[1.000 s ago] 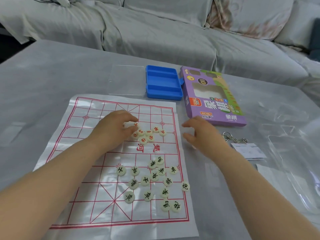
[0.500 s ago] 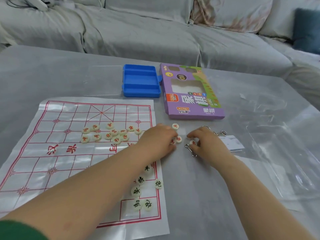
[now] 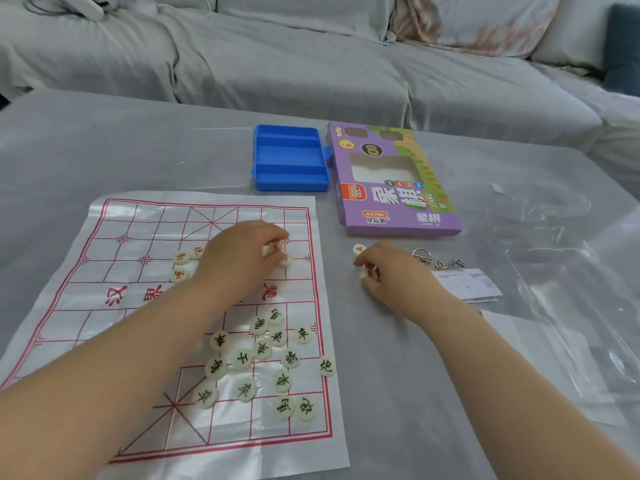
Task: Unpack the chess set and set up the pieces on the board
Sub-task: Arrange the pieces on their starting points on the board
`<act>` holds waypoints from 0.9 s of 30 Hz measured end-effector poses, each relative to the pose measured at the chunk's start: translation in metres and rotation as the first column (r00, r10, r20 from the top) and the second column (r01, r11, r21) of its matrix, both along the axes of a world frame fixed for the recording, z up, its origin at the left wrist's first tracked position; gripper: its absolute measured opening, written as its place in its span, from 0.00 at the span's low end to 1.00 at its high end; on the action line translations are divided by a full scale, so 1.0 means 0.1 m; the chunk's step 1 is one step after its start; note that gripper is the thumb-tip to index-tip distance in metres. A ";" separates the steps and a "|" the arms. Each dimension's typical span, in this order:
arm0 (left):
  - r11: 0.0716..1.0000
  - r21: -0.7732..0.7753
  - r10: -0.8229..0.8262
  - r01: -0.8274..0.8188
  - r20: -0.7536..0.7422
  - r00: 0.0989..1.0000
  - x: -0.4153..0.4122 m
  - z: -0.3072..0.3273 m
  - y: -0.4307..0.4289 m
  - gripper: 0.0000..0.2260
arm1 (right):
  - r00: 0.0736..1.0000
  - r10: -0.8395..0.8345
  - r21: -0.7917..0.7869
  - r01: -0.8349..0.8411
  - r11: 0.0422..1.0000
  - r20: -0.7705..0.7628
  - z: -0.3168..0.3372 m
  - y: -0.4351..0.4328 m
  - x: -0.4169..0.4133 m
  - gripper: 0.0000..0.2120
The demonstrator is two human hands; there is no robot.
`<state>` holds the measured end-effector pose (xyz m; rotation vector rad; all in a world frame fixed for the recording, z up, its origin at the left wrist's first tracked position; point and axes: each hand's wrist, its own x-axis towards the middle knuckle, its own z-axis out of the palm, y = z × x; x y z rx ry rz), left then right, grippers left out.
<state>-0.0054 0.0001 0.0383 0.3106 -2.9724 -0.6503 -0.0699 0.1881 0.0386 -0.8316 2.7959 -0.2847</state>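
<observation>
A thin plastic board sheet (image 3: pixel 114 237) with a red grid lies on the table. Several round cream pieces with black characters (image 3: pixel 263 355) are scattered on its near right part. Red-character pieces (image 3: pixel 180 258) lie by the river line, partly hidden under my left hand (image 3: pixel 242 258). That hand's curled fingers pinch a cream piece (image 3: pixel 286 260) over the board's right side. My right hand (image 3: pixel 388 271) is off the board to the right, its fingers curled round cream pieces (image 3: pixel 363 273). One red-character piece (image 3: pixel 359 249) lies just beyond its fingertips.
An open blue plastic case (image 3: pixel 291 157) and its clear lid (image 3: pixel 214 157) lie behind the board. A purple set box (image 3: pixel 394 181) lies to the right, with metal ring puzzles (image 3: pixel 438 259), a paper slip (image 3: pixel 465 284) and clear wrapping (image 3: pixel 561 282). A covered sofa stands behind the table.
My left hand has moved back from the table beside the board onto the board's right side, carrying a piece. My right hand has stayed by the loose pieces off the board.
</observation>
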 end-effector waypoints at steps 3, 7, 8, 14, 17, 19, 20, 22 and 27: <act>0.988 0.080 0.137 -0.135 -0.018 0.990 0.13 0.01 -0.32 0.16 | 0.999 0.047 0.101 -0.045 0.994 -0.015 -0.02 -0.09 -0.02 0.15; 0.961 0.138 0.247 -0.239 -0.045 0.968 0.27 -0.04 -0.67 0.15 | 0.999 0.045 0.183 -0.044 0.982 -0.002 0.02 -0.16 -0.06 0.14; 0.956 0.152 0.260 -0.251 -0.042 0.965 0.30 -0.06 -0.73 0.15 | 0.999 0.044 0.202 -0.044 0.978 0.002 0.03 -0.18 -0.06 0.13; 0.921 0.217 0.345 -0.323 -0.070 0.936 0.45 -0.20 -0.97 0.16 | 1.000 0.004 0.155 -0.004 0.988 0.002 0.08 -0.25 0.01 0.13; 0.906 0.256 0.371 -0.337 -0.095 0.924 0.49 -0.26 -1.01 0.15 | 1.000 -0.007 -0.013 0.007 1.000 0.015 0.15 -0.39 0.13 0.13; 0.915 0.230 0.360 -0.331 -0.093 0.928 0.50 -0.29 -1.02 0.15 | 0.999 0.023 -0.053 -0.020 0.998 0.047 0.16 -0.57 0.20 0.14; 0.922 0.208 0.350 -0.326 -0.089 0.932 0.50 -0.29 -1.02 0.15 | 0.997 0.040 -0.048 -0.037 0.998 0.066 0.13 -0.67 0.23 0.14; 0.932 0.176 0.336 -0.318 -0.083 0.938 0.51 -0.30 -1.02 0.16 | 0.993 0.064 -0.030 -0.061 0.998 0.100 0.07 -0.84 0.27 0.15; 0.969 0.072 0.244 -0.237 -0.117 0.963 0.52 -0.32 -1.01 0.16 | 0.991 0.069 -0.049 -0.063 0.997 0.118 0.01 -0.95 0.30 0.16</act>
